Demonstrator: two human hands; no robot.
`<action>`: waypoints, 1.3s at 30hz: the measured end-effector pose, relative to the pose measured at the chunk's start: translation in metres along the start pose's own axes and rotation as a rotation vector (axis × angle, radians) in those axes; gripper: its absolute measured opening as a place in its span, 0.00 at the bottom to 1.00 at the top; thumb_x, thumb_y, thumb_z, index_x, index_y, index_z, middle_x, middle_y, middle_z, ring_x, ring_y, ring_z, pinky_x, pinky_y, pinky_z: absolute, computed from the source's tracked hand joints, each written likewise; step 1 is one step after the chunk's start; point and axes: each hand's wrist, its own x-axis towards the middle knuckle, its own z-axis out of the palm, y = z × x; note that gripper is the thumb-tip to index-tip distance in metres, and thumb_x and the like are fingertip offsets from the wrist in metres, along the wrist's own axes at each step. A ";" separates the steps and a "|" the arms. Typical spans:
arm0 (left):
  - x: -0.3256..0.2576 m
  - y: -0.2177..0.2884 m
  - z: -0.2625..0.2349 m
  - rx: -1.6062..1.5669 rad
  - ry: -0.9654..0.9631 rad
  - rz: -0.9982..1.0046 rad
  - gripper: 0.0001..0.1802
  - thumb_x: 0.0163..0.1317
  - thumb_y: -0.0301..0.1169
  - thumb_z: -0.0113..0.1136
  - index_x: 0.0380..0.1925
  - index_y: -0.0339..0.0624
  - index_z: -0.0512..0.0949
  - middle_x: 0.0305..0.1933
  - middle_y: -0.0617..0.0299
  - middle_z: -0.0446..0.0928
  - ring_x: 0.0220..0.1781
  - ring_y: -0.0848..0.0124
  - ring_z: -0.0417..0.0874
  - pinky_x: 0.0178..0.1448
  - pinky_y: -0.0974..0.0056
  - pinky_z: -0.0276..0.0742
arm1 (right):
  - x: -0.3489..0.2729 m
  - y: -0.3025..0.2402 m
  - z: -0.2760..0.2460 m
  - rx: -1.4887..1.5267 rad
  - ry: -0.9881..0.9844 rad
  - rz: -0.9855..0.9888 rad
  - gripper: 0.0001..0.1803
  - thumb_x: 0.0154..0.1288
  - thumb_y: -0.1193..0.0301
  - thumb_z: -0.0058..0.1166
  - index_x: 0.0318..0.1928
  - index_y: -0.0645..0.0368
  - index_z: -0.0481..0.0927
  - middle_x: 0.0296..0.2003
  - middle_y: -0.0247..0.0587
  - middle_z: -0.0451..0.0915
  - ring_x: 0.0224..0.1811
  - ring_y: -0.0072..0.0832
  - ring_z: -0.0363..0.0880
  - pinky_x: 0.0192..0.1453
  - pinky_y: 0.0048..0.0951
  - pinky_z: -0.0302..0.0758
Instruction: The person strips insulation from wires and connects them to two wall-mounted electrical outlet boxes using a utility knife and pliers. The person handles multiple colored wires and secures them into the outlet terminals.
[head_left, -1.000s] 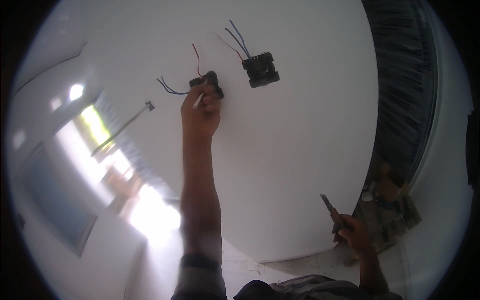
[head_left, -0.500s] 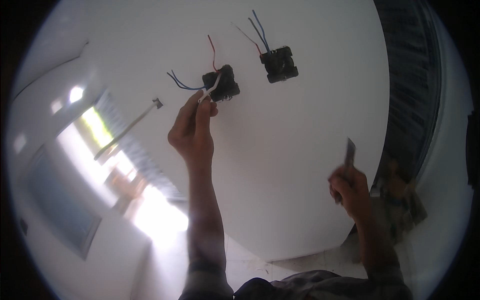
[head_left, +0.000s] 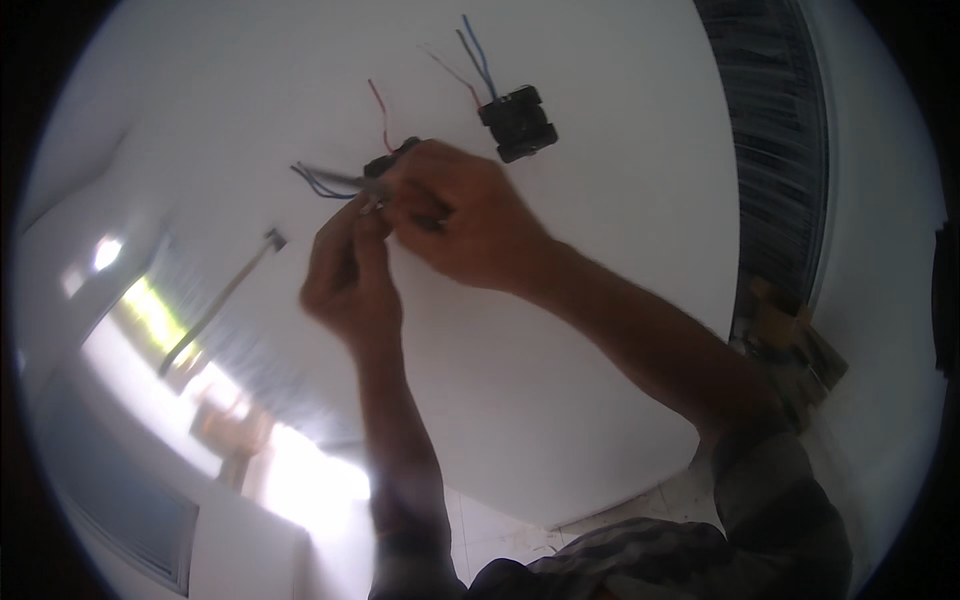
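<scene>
While left fingers pinch a white cable, right fingers grip a knife.
Pinching likely steadies the cable beside the left-pointing blade.

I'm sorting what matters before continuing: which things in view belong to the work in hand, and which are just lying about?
Apparently in use:
knife, in the right hand
small white piece, at the left hand
left black box, partly hidden
red wire

Apparently not in use:
right black box, untouched
pale strip, far left
brown carton, lower right
</scene>
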 end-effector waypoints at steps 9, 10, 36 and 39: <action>0.008 -0.018 -0.017 -0.088 0.072 -0.066 0.08 0.71 0.24 0.64 0.44 0.28 0.84 0.42 0.56 0.86 0.44 0.72 0.86 0.49 0.68 0.81 | 0.010 0.003 0.027 -0.132 -0.029 -0.238 0.07 0.59 0.76 0.66 0.35 0.57 0.80 0.33 0.36 0.78 0.39 0.36 0.81 0.40 0.38 0.81; 0.009 -0.018 -0.017 -0.101 0.070 -0.064 0.08 0.71 0.25 0.64 0.43 0.28 0.84 0.41 0.56 0.86 0.44 0.72 0.86 0.49 0.68 0.81 | 0.012 0.004 0.027 -0.139 -0.038 -0.260 0.07 0.59 0.76 0.66 0.35 0.57 0.80 0.33 0.36 0.77 0.39 0.36 0.81 0.40 0.38 0.81; 0.011 -0.014 -0.004 -0.415 -0.105 -0.158 0.06 0.69 0.21 0.65 0.44 0.31 0.86 0.43 0.59 0.87 0.45 0.75 0.85 0.52 0.70 0.79 | 0.019 0.002 0.004 -0.204 -0.009 -0.210 0.09 0.54 0.78 0.65 0.32 0.60 0.75 0.25 0.35 0.72 0.24 0.28 0.71 0.28 0.32 0.69; 0.008 -0.009 -0.001 -0.422 -0.083 -0.153 0.08 0.70 0.21 0.64 0.46 0.30 0.85 0.45 0.57 0.87 0.48 0.73 0.86 0.57 0.67 0.80 | 0.017 -0.001 0.005 -0.178 -0.021 -0.122 0.11 0.54 0.74 0.67 0.31 0.61 0.76 0.28 0.41 0.77 0.27 0.37 0.79 0.31 0.37 0.76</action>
